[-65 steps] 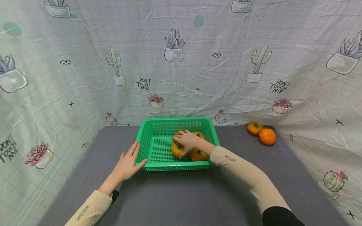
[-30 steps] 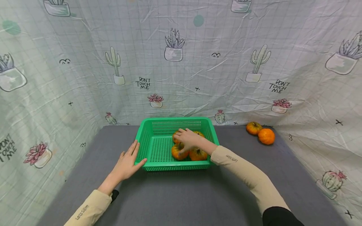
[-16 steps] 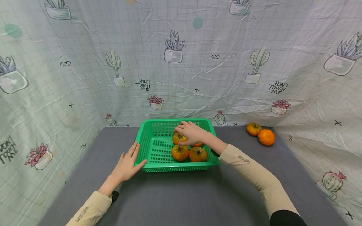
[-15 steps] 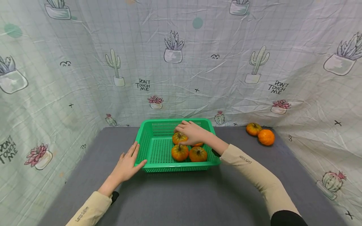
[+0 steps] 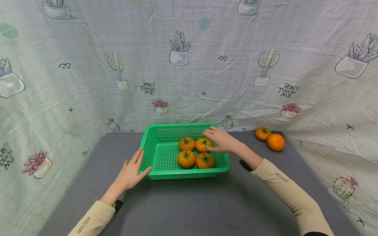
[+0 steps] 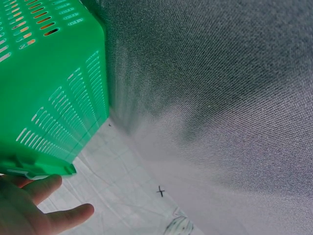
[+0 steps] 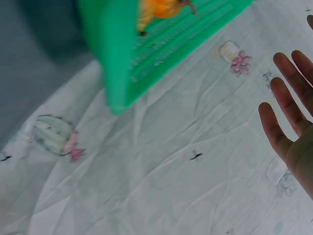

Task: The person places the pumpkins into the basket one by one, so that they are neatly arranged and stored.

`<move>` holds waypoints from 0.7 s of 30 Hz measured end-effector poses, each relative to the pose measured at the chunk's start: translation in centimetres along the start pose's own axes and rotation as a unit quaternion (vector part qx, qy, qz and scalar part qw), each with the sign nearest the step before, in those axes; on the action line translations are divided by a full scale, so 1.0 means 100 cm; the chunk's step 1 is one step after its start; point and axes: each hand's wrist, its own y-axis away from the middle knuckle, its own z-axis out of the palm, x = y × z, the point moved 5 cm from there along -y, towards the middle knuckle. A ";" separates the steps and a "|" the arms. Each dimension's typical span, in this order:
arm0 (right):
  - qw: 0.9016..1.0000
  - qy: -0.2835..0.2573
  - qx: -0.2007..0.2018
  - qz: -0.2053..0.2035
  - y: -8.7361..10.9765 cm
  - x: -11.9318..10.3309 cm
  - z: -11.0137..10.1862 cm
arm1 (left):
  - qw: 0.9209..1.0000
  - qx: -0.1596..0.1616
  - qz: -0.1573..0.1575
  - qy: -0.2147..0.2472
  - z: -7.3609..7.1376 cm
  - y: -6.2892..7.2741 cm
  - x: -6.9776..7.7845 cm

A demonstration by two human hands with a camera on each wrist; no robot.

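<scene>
Several small orange-green pumpkins sit together in the right half of a green plastic basket [image 5: 189, 171] on a grey table: a back left pumpkin [image 5: 186, 143], a back right pumpkin [image 5: 203, 144], a front left pumpkin [image 5: 186, 158] and a front right pumpkin [image 5: 205, 160]. My left hand [image 5: 130, 172] lies against the basket's left rim, fingers extended. Above the right rim, close to the back right pumpkin and partly covering it, is my right hand [image 5: 221, 140]. In the right wrist view that hand [image 7: 299, 142] has spread fingers and nothing in them.
Two more pumpkins rest on the table's far right corner, one greenish-orange pumpkin [image 5: 262, 134] and one plain orange pumpkin [image 5: 276, 142]. A white printed cloth [image 5: 195, 78] hangs behind the table and along both sides.
My right hand has left the left-hand pumpkins in the basket, moving right and back to the right rim, uncovering them. The left hand has stayed at the left rim.
</scene>
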 end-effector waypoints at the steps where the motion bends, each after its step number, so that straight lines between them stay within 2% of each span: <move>1: 1.000 0.001 0.003 0.002 0.005 0.002 0.001 | 1.000 0.001 0.000 0.001 0.000 0.000 0.000; 8: 0.999 -0.010 0.039 0.016 0.038 0.018 0.011 | 1.000 -0.001 -0.002 0.006 0.001 0.001 -0.001; 13: 0.996 -0.023 0.084 0.035 0.062 0.031 0.016 | 1.000 0.000 0.001 0.008 0.001 0.001 0.000; 17: 0.991 -0.004 0.115 0.071 0.083 0.048 0.021 | 1.000 0.000 0.001 0.011 0.000 0.000 -0.001; 21: 0.984 0.027 0.124 0.123 0.105 0.072 0.030 | 1.000 -0.003 0.000 0.014 0.001 -0.001 -0.001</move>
